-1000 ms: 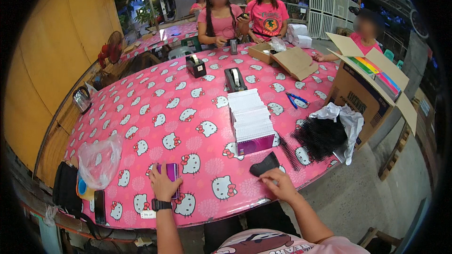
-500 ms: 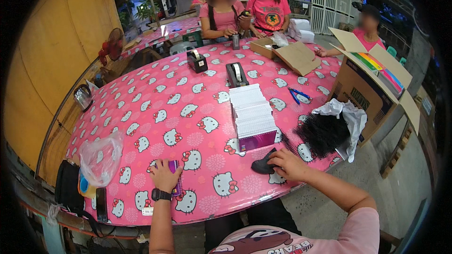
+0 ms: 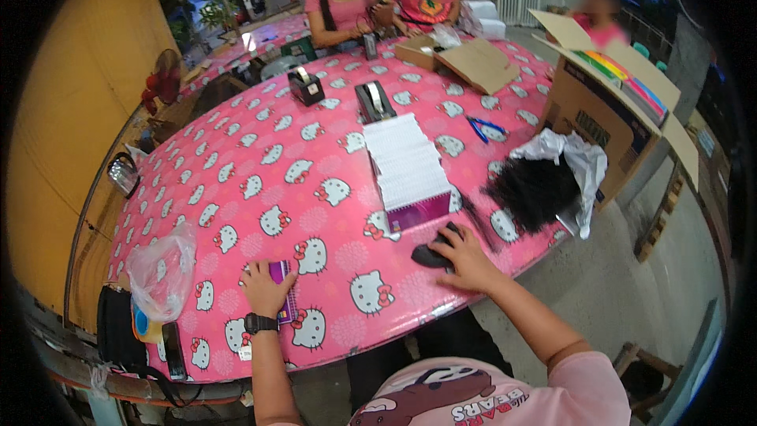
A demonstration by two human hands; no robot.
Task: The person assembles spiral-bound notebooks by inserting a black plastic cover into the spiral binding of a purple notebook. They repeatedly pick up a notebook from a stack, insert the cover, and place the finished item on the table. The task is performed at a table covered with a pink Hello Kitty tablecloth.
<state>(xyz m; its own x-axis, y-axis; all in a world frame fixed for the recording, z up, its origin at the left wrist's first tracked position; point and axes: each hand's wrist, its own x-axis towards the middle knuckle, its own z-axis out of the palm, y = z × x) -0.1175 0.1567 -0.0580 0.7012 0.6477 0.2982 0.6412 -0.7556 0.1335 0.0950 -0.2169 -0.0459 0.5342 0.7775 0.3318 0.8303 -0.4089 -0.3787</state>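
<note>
My left hand (image 3: 266, 290) lies over a small purple spiral notebook (image 3: 287, 309) near the front edge of the table, fingers stretched out and partly covering it. On the right, the fingers of my right hand (image 3: 470, 260) are curled on a small, limp black pouch-like bundle (image 3: 430, 255) resting on the tabletop; its exact kind is unclear. Just beyond it stands a long row of white-edged notebooks (image 3: 404, 159) with a purple cover facing me. A pile of black mesh material (image 3: 540, 196), partly wrapped in white paper (image 3: 585, 166), lies right of my right hand.
The pink patterned tablecloth (image 3: 335, 237) bears two black tape dispensers (image 3: 374, 102), blue pliers (image 3: 482, 129), a clear plastic bag (image 3: 164, 268) and a phone (image 3: 173, 351). A tall open carton (image 3: 587, 114) stands at the right. Several people are around the far side.
The whole view has shifted slightly. My right-hand fingers reach a little further over the black bundle. My left hand stays on the notebook.
</note>
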